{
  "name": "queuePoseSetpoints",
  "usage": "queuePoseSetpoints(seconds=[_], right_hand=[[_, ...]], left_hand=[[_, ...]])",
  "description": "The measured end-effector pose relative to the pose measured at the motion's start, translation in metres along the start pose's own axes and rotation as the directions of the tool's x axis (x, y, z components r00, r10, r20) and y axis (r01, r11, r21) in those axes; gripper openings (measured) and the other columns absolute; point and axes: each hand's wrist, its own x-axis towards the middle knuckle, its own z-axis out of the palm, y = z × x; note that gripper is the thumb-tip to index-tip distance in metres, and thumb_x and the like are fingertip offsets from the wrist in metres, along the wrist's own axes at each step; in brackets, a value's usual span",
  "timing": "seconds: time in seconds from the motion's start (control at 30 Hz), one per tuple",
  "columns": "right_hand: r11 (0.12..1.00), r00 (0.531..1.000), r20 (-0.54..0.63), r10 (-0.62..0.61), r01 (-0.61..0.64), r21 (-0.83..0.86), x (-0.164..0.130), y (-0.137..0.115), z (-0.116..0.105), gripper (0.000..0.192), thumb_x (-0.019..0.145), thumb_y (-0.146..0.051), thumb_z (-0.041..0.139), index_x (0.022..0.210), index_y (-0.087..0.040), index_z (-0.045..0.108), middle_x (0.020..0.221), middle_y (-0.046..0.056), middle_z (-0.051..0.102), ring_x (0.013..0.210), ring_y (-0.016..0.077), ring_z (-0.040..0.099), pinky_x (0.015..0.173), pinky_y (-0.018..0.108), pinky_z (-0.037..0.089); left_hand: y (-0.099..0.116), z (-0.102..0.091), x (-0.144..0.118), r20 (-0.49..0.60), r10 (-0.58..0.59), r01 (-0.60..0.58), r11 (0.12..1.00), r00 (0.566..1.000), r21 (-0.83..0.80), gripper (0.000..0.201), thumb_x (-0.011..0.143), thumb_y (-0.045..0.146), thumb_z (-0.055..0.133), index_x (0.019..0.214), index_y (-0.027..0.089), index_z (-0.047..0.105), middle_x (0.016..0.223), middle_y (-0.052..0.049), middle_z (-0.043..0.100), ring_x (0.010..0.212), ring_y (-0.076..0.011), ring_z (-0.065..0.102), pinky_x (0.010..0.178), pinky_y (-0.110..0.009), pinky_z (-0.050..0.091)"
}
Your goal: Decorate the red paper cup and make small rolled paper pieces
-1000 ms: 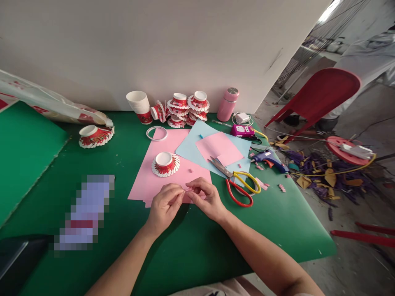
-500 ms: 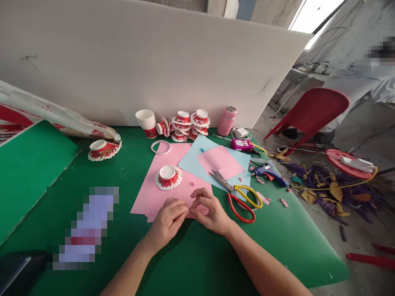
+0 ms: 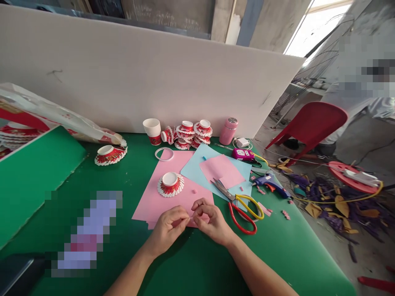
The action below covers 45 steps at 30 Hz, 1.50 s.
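Observation:
Over the near edge of a large pink paper sheet [image 3: 148, 205], my left hand [image 3: 169, 226] and my right hand [image 3: 214, 224] meet fingertip to fingertip. Both are closed in a pinch. A tiny, thin piece seems to lie between them, too small to name. Just beyond stands an upturned paper cup cut into a frilled rim [image 3: 170, 179], with a small pink scrap [image 3: 194, 191] beside it. Scissors [image 3: 226, 191] with one red and one yellow handle lie open to the right of my right hand, partly on a light blue sheet [image 3: 193, 164].
Along the white board [image 3: 123, 82] stand a stack of paper cups [image 3: 152, 131], several frilled cups [image 3: 203, 128] and a pink flask [image 3: 228, 130]. A blue glue gun [image 3: 271, 181] lies at right. Another frilled cup [image 3: 110, 155] sits at left. A person [image 3: 345, 90] is beyond a red chair [image 3: 311, 123].
The view has tilted up a little, so the table things appear lower. My fingertips are still together in a pinch, with the right fingers slightly shifted.

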Motion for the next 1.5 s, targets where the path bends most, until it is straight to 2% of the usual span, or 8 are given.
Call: queuePoseSetpoints(seconds=[0.17,0.33,0.67,1.13,1.3,1.4,1.5], right_hand=[[0.996,0.997,0.067,0.038,-0.044,0.083,0.003,0.001,-0.004,0.01,0.077,-0.021,0.057,0.067,-0.017,0.058,0.087,0.006,0.06,0.078,0.015,0.056,0.069,0.028,0.044],[0.993,0.992,0.114,0.053,-0.065,0.099,0.004,0.004,-0.008,0.012,0.078,-0.025,0.057,0.069,-0.017,0.059,0.086,0.006,0.062,0.078,0.0155,0.056,0.066,0.028,0.043],[0.999,0.993,0.108,0.036,-0.04,0.028,0.005,0.003,-0.011,0.007,0.073,-0.015,0.057,0.068,-0.017,0.062,0.09,0.007,0.065,0.085,0.0175,0.061,0.074,0.029,0.046],[0.999,0.993,0.105,0.052,-0.053,0.001,0.005,-0.002,-0.013,0.008,0.07,-0.013,0.058,0.064,-0.016,0.063,0.091,0.007,0.065,0.085,0.0177,0.061,0.074,0.029,0.047],[0.994,0.994,0.034,0.103,-0.102,-0.025,0.007,0.003,-0.021,0.011,0.072,-0.017,0.059,0.061,-0.017,0.059,0.085,0.007,0.065,0.088,0.0201,0.06,0.07,0.029,0.046],[0.995,0.995,0.014,0.102,-0.102,0.014,0.007,0.004,-0.021,0.015,0.08,-0.028,0.055,0.072,-0.017,0.061,0.089,0.008,0.064,0.089,0.0198,0.059,0.07,0.029,0.046],[0.996,0.996,0.054,0.072,-0.075,0.048,0.004,0.003,-0.014,0.02,0.082,-0.036,0.055,0.087,-0.018,0.062,0.095,0.007,0.063,0.083,0.0169,0.058,0.069,0.028,0.046]], left_hand=[[-0.001,0.0,0.0,0.001,-0.024,0.024,1.0,1.0,-0.001,0.021,0.087,0.024,0.047,0.069,0.018,0.057,0.067,-0.001,0.053,0.062,-0.0118,0.051,0.057,-0.022,0.044],[0.0,0.001,0.0,-0.001,-0.02,0.02,1.0,1.0,0.005,0.021,0.087,0.023,0.047,0.069,0.017,0.057,0.068,-0.001,0.054,0.062,-0.0115,0.051,0.057,-0.022,0.044],[0.005,0.001,0.001,-0.001,0.02,-0.02,0.998,1.0,0.065,0.022,0.086,0.02,0.046,0.068,0.016,0.058,0.065,-0.003,0.056,0.062,-0.012,0.052,0.054,-0.021,0.043],[0.003,-0.001,-0.001,0.023,-0.003,0.002,0.998,1.0,0.058,0.021,0.086,0.02,0.046,0.067,0.017,0.056,0.065,-0.002,0.053,0.06,-0.0114,0.05,0.054,-0.021,0.041],[0.004,-0.008,0.0,-0.089,-0.006,0.007,1.0,0.996,0.011,0.017,0.085,0.019,0.049,0.068,0.018,0.052,0.064,0.002,0.049,0.061,-0.0107,0.05,0.062,-0.022,0.044],[0.003,-0.006,0.0,-0.099,-0.013,0.014,1.0,0.995,0.006,0.018,0.085,0.02,0.049,0.067,0.019,0.052,0.065,0.001,0.05,0.062,-0.0108,0.051,0.063,-0.022,0.045],[0.001,0.0,0.0,-0.064,-0.017,0.017,1.0,0.998,0.007,0.018,0.085,0.02,0.048,0.069,0.018,0.054,0.068,0.0,0.053,0.064,-0.0115,0.052,0.061,-0.022,0.045]])
